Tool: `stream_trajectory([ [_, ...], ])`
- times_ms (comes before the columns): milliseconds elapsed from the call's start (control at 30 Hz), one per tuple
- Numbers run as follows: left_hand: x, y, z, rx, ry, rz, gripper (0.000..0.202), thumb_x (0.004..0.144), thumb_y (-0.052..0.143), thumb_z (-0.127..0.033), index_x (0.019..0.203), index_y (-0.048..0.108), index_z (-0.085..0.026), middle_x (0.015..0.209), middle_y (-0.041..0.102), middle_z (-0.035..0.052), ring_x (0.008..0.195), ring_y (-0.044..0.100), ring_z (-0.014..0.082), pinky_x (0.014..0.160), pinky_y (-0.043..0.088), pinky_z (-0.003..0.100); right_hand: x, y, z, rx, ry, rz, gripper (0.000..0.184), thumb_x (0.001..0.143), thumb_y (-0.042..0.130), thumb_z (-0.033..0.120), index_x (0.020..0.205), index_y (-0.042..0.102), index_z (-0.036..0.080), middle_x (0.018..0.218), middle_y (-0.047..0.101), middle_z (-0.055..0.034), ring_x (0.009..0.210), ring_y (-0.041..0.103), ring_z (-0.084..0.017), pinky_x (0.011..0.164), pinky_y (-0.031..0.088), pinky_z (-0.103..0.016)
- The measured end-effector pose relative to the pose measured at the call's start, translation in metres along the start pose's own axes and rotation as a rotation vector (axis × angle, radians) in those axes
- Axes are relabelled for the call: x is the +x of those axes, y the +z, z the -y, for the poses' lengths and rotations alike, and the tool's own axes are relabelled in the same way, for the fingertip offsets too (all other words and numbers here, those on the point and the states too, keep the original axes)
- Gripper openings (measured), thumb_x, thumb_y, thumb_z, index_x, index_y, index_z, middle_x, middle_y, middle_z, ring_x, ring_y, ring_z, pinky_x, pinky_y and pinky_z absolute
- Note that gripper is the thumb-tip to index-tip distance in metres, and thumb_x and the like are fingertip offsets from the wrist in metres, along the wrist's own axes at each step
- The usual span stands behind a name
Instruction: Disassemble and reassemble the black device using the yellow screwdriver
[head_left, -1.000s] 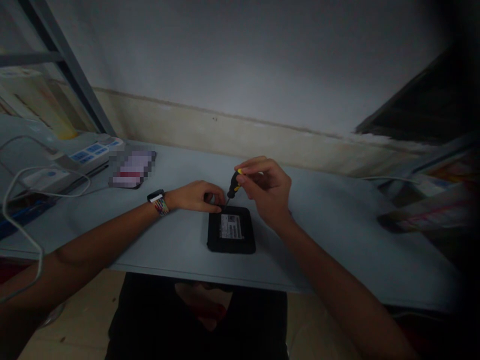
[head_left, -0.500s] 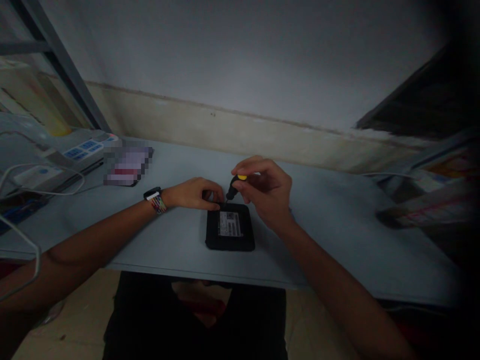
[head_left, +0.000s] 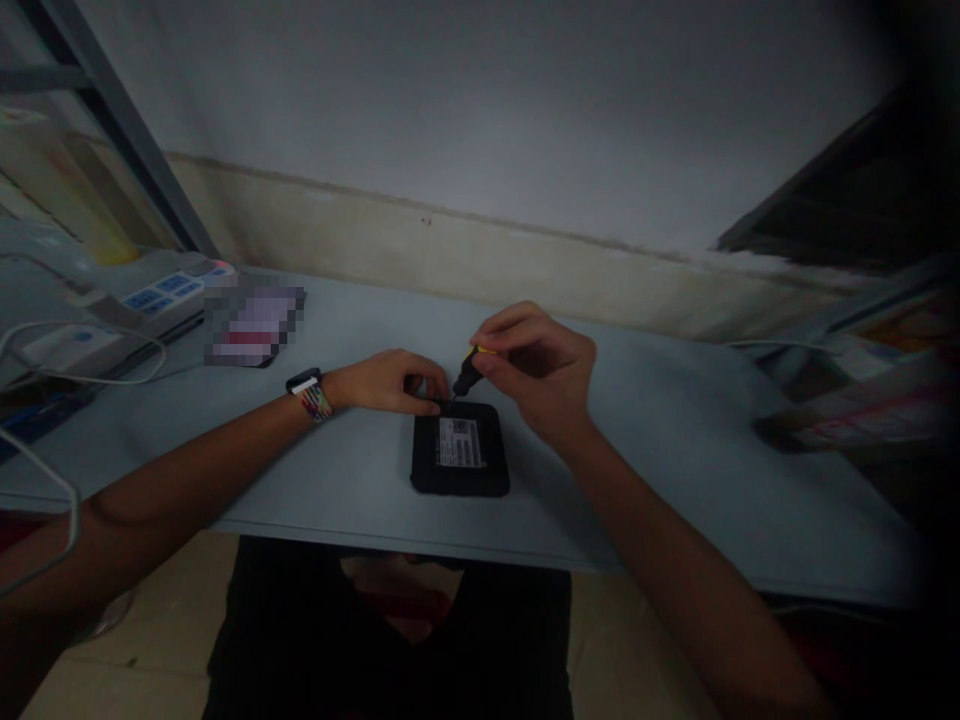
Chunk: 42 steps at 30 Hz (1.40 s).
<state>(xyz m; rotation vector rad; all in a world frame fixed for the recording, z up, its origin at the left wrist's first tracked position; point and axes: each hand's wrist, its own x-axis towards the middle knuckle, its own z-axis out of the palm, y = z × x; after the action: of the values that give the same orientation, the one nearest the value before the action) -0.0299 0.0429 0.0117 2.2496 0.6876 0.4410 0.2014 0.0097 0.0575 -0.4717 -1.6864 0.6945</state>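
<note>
A flat black device (head_left: pixel 460 453) with a white label lies on the pale table (head_left: pixel 660 460) in front of me. My right hand (head_left: pixel 544 370) pinches a small black and yellow screwdriver (head_left: pixel 468 372), its tip down at the device's far left corner. My left hand (head_left: pixel 394 382) rests curled on the table, its fingertips pressed against that same corner beside the screwdriver tip. A watch with a coloured band (head_left: pixel 309 391) sits on my left wrist.
At the far left stand a white machine with blue buttons (head_left: pixel 161 295), a white cable (head_left: pixel 45 420) and a blurred dark item (head_left: pixel 253 325). Papers and a dark object (head_left: pixel 847 420) lie at the right. A wall rises behind the table.
The screwdriver has lowered and tilted a little in my right hand's fingers. My left hand stays at the device's corner. The view has shifted slightly.
</note>
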Motion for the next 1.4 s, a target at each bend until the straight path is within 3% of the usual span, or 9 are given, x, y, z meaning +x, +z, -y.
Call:
stream_trajectory([
  [167,0.001,0.001,0.000,0.003,0.008,-0.009,0.025,0.093,0.074,-0.041,0.102,0.077,-0.018,0.080,0.071,0.0004,0.066,0.056,0.0118,0.066,0.043,0.026,0.000,-0.002,-0.003,0.042,-0.022,0.052,0.010,0.087,0.088,0.026,0.095,0.084,0.031,0.098,0.080,-0.0021,0.074,0.068,-0.014,0.056,0.052,-0.028],
  [333,0.001,0.000,-0.001,0.015,0.005,-0.003,0.026,0.093,0.073,-0.042,0.102,0.077,-0.018,0.081,0.071,0.0004,0.067,0.057,0.0120,0.068,0.043,0.026,0.001,-0.004,-0.005,0.138,-0.041,0.076,0.013,0.088,0.087,0.022,0.100,0.086,0.027,0.101,0.084,-0.0041,0.062,0.064,-0.008,0.048,0.048,-0.021],
  [633,0.001,0.000,0.000,0.019,-0.001,0.009,0.029,0.093,0.072,-0.044,0.105,0.077,-0.018,0.083,0.071,0.0008,0.070,0.059,0.0127,0.068,0.043,0.025,-0.004,-0.003,-0.008,0.274,0.116,0.156,0.012,0.096,0.081,0.029,0.107,0.084,0.025,0.112,0.086,-0.0060,0.046,0.055,-0.003,0.035,0.041,-0.017],
  [900,0.001,-0.001,-0.001,0.006,0.025,0.000,0.029,0.093,0.073,-0.042,0.108,0.078,-0.018,0.090,0.075,0.0023,0.070,0.059,0.0119,0.069,0.043,0.025,-0.004,0.006,-0.001,0.300,0.306,0.082,0.020,0.096,0.081,0.041,0.095,0.069,0.024,0.088,0.079,0.0007,0.040,0.041,-0.002,0.032,0.028,-0.018],
  [1167,0.001,-0.002,0.000,0.023,0.023,0.008,0.028,0.094,0.073,-0.042,0.108,0.079,-0.018,0.090,0.075,0.0023,0.073,0.061,0.0131,0.070,0.044,0.025,-0.001,0.009,0.002,0.307,0.330,0.038,0.028,0.095,0.083,0.038,0.098,0.058,0.028,0.085,0.079,0.0060,0.036,0.045,-0.003,0.030,0.034,-0.017],
  [1400,0.001,-0.001,0.001,0.018,0.018,0.010,0.028,0.093,0.074,-0.042,0.108,0.078,-0.018,0.090,0.074,0.0020,0.070,0.059,0.0124,0.068,0.043,0.025,-0.001,0.005,0.003,0.262,0.234,0.067,0.022,0.096,0.083,0.036,0.092,0.065,0.024,0.102,0.088,-0.0017,0.037,0.055,-0.004,0.031,0.040,-0.018],
])
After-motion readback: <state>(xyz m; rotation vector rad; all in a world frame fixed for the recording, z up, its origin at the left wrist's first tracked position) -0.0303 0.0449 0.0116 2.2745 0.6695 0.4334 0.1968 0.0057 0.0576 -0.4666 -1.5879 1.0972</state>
